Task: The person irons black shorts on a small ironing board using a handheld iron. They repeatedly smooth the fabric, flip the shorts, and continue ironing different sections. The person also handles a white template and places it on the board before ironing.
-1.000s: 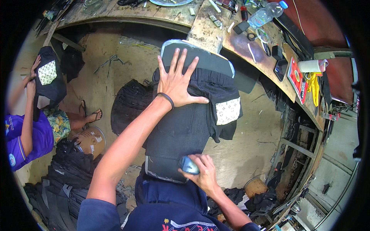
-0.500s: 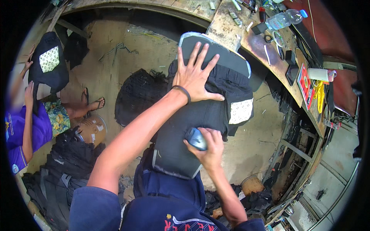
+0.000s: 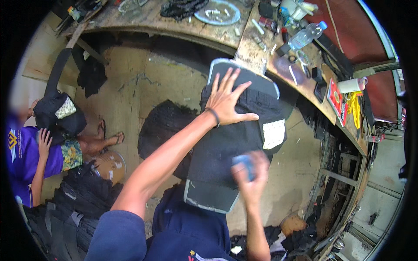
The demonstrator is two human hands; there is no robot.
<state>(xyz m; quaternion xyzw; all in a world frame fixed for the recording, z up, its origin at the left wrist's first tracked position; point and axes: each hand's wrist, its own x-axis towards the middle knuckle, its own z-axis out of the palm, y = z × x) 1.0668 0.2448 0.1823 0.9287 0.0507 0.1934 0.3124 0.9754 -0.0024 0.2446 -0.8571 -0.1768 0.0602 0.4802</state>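
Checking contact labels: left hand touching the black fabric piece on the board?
Touching. Head view shows the left hand pressed flat, fingers spread, on the black fabric piece, no gap visible.

Board (image 3: 217, 198): stood propped against the counter (image 3: 174, 19), lower end at the person's lap. Garment (image 3: 235, 139): lay over the board. Left hand (image 3: 226, 100): flat on the garment's upper part. Right hand (image 3: 250, 174): lower, on the garment, around a small block (image 3: 244, 163). Plate (image 3: 217, 11): on the counter behind the board. Bottle (image 3: 305, 37): on the counter, right of the plate. Second person (image 3: 26, 161): seated on the floor (image 3: 143, 87), far left. Pile of garments (image 3: 87, 195): on the floor, lower left.
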